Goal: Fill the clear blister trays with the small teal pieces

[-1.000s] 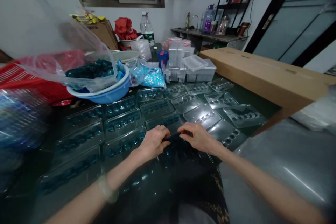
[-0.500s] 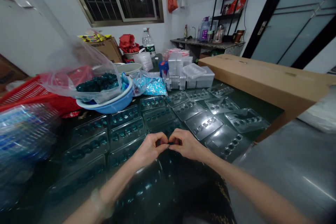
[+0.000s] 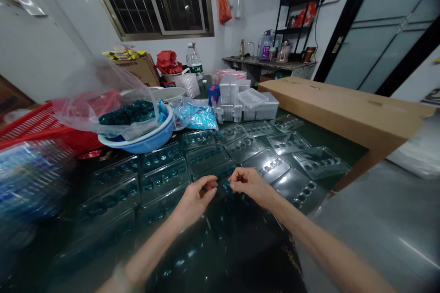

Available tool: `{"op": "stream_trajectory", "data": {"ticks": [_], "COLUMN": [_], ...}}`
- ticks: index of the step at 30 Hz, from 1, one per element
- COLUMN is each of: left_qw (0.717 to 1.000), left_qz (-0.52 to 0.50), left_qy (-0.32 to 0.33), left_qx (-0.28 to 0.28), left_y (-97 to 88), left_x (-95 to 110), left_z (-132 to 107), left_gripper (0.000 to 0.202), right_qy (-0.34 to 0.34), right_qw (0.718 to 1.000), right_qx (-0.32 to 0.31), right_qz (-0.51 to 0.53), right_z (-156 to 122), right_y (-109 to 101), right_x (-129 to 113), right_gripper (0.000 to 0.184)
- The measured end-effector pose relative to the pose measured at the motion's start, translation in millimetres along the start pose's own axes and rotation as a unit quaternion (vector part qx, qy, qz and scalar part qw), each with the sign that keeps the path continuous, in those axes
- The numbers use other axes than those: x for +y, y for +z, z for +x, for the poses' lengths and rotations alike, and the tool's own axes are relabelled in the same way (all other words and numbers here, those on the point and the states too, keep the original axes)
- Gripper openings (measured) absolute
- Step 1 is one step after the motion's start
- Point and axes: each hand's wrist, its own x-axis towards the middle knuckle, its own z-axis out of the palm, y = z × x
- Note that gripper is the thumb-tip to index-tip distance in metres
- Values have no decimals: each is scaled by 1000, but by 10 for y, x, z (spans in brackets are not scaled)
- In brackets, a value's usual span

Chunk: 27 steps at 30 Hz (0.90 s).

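Note:
Over the dark table, my right hand pinches a small translucent teal piece between thumb and fingertips. Close by on the left, my left hand is curved with a gap between thumb and fingers, and I see nothing in it. Rows of clear plastic blister trays lie beneath and beyond both hands. Teal pieces show in the moulded cavities of the left-hand trays. The trays further right, such as a shiny clear tray, look colourless.
A blue basin holds a clear bag of teal pieces. Beside it are a red basket and a bag of light blue pieces. Clear plastic boxes stand behind the trays. A large cardboard box borders the right side.
My hands, fingertips together before, have moved apart. The left fingers have loosened, and the teal piece now shows at my right fingertips. The view has shifted slightly.

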Motion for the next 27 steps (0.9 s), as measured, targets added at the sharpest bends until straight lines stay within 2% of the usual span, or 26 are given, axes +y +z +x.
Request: {"op": "stream_trajectory", "data": {"ticks": [3,6,12,17,20,25,27], "left_qw": [999,992,969,951,932,877,859], "left_qz": [-42,-95,-204,-259,-327,-436,-449], "left_qy": [-17,-32,-15,-30,-52,-202,-247], "left_qx": [19,76,142,166,150,10,-16], "left_y": [45,105,169,211,224,159,122], "left_x": [199,314,353,482,508,410,370], "left_z": [-107,-201,-266,-296,-306,-328,-351], "left_gripper": [33,28,17,20,24,19,17], "right_qy": [10,12,-30,-17,-19,-40,-39], "right_qw": [992,969,970,965,959,957,958], "right_qx": [10,32,100,156,178,202,196], "right_qz": [128,244,220,212,219,204,206], "right_z": [-33,-92,-202,-234,-250,-299,-317], "right_y": [16,80,209,295,331,432,478], "right_x": [-91,-235,-449,-497,-513,-492,-480], "right_gripper": [10,10,8,11,12,13,14]}}
